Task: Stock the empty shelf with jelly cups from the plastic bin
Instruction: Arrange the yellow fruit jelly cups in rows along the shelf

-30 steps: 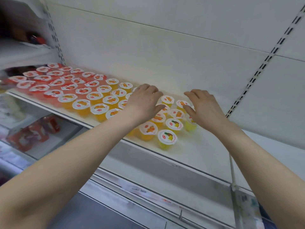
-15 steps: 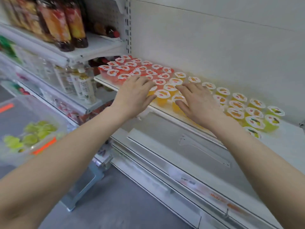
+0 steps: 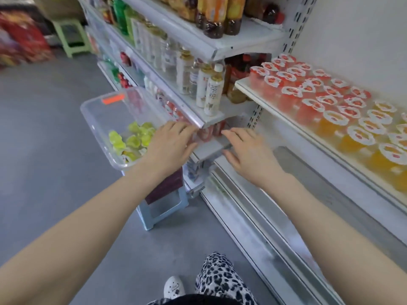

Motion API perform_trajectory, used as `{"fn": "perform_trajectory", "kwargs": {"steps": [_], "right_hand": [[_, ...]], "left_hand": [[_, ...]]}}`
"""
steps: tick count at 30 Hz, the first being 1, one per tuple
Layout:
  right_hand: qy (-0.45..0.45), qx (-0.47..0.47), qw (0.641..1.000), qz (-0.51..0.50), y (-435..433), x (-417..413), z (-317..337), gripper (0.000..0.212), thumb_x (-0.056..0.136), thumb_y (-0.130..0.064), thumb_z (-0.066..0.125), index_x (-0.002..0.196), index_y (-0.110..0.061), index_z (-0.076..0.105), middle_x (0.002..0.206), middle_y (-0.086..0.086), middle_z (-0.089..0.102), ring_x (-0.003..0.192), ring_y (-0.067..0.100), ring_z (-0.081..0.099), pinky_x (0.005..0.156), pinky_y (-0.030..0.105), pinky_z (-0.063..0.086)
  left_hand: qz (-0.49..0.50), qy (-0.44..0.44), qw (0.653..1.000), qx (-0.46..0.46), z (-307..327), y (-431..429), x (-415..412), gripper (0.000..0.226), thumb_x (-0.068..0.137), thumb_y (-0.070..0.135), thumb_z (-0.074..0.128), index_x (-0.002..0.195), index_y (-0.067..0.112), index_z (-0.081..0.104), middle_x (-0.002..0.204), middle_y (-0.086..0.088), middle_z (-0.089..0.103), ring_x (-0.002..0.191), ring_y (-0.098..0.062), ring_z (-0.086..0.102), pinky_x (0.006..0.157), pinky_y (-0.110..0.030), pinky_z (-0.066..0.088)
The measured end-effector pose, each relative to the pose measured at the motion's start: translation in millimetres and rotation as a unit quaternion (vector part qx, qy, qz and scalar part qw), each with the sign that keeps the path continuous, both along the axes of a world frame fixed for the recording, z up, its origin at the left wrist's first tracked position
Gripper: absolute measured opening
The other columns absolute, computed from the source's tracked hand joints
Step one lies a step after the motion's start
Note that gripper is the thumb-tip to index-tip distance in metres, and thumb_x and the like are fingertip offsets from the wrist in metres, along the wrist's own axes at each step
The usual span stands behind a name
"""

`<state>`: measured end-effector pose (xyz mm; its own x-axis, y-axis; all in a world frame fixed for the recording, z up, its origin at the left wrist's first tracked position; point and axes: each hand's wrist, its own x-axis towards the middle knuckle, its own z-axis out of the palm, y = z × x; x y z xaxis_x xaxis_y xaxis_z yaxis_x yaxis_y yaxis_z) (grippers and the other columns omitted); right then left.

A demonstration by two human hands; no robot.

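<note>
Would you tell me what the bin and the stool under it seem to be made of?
The bin looks like clear, glossy plastic: the floor and green cups show through its walls. The stool seems matte pale-blue moulded plastic, though painted metal is possible.

Dark drink bottles (image 3: 217, 16) line the upper neighbouring shelf, and pale bottles with gold caps (image 3: 212, 93) stand on the one below. A pale blue stool (image 3: 163, 208) stands on the grey floor (image 3: 44, 128). A green stool (image 3: 70, 36) sits far back, beside blurred red packaging (image 3: 22, 38).

Grey floor (image 3: 44, 150), white wall (image 3: 356, 36), green stool (image 3: 70, 36) behind.
</note>
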<state>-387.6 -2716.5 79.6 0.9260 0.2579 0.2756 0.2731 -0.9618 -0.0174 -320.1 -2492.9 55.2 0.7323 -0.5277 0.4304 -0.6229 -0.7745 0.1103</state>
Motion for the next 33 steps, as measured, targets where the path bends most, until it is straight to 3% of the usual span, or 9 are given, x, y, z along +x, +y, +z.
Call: {"fn": "perform_trajectory", "kwargs": {"steps": [7, 11, 15, 18, 22, 26, 30, 33], "right_hand": [[0.05, 0.024, 0.991, 0.125, 70, 79, -66, 0.043, 0.088, -0.03, 0.05, 0.123, -0.008, 0.061, 0.115, 0.009, 0.064, 0.105, 0.031, 0.058, 0.09, 0.041, 0.049], [0.07, 0.036, 0.981, 0.178, 98, 139, -96, 0.043, 0.089, -0.032, 0.049, 0.123, -0.008, 0.06, 0.112, 0.008, 0.064, 0.101, 0.028, 0.058, 0.09, 0.032, 0.041], [0.15, 0.03, 0.967, 0.206, 121, 208, -122, 0.043, 0.091, -0.025, 0.059, 0.131, -0.009, 0.055, 0.122, 0.01, 0.061, 0.109, 0.032, 0.057, 0.093, 0.041, 0.047], [0.227, -0.004, 0.952, 0.207, 141, 257, -145, 0.049, 0.093, -0.024, 0.059, 0.139, -0.01, 0.048, 0.13, 0.011, 0.055, 0.118, 0.032, 0.051, 0.098, 0.04, 0.041], [0.307, -0.099, 0.93, 0.177, 172, 304, -180, 0.046, 0.095, -0.025, 0.056, 0.136, -0.009, 0.045, 0.127, 0.016, 0.055, 0.115, 0.035, 0.051, 0.093, 0.041, 0.044], [0.38, -0.227, 0.883, 0.157, 194, 321, -207, 0.048, 0.09, -0.003, 0.048, 0.137, -0.007, 0.04, 0.124, 0.023, 0.054, 0.112, 0.037, 0.051, 0.089, 0.041, 0.046], [0.392, -0.286, 0.858, 0.168, 203, 328, -219, 0.056, 0.086, 0.003, 0.051, 0.139, -0.006, 0.034, 0.123, 0.026, 0.054, 0.112, 0.038, 0.05, 0.087, 0.041, 0.047], [0.379, -0.267, 0.867, 0.184, 201, 331, -214, 0.055, 0.085, 0.003, 0.051, 0.137, -0.006, 0.036, 0.119, 0.024, 0.056, 0.11, 0.038, 0.052, 0.085, 0.04, 0.047]], "left_hand": [[0.144, 0.102, 0.984, -0.003, -64, 86, 17, 0.04, 0.085, 0.031, 0.069, 0.122, 0.016, 0.064, 0.111, -0.005, 0.066, 0.102, -0.034, 0.059, 0.084, -0.043, 0.05], [0.221, 0.138, 0.965, -0.012, -84, 123, 42, 0.038, 0.086, 0.028, 0.07, 0.121, 0.016, 0.064, 0.11, -0.005, 0.066, 0.101, -0.033, 0.059, 0.083, -0.044, 0.053], [0.271, 0.174, 0.947, -0.02, -104, 146, 78, 0.035, 0.087, 0.024, 0.068, 0.12, 0.014, 0.065, 0.108, -0.006, 0.066, 0.1, -0.034, 0.059, 0.083, -0.044, 0.053], [0.283, 0.196, 0.938, -0.027, -119, 149, 110, 0.034, 0.086, 0.02, 0.071, 0.119, 0.013, 0.066, 0.107, -0.007, 0.067, 0.1, -0.035, 0.059, 0.078, -0.046, 0.055], [0.282, 0.201, 0.938, -0.008, -136, 145, 143, 0.033, 0.085, 0.021, 0.071, 0.117, 0.016, 0.066, 0.108, -0.006, 0.067, 0.1, -0.033, 0.06, 0.081, -0.042, 0.052], [0.293, 0.223, 0.929, 0.026, -147, 148, 150, 0.032, 0.093, 0.031, 0.059, 0.124, 0.02, 0.061, 0.115, 0.0, 0.064, 0.107, -0.027, 0.056, 0.087, -0.039, 0.048], [0.293, 0.223, 0.928, 0.047, -152, 150, 149, 0.03, 0.092, 0.032, 0.06, 0.119, 0.02, 0.062, 0.111, 0.001, 0.065, 0.102, -0.025, 0.057, 0.085, -0.038, 0.049], [0.298, 0.231, 0.924, 0.067, -152, 150, 149, 0.033, 0.089, 0.033, 0.065, 0.119, 0.02, 0.063, 0.109, 0.001, 0.066, 0.1, -0.026, 0.058, 0.083, -0.037, 0.05]]}}
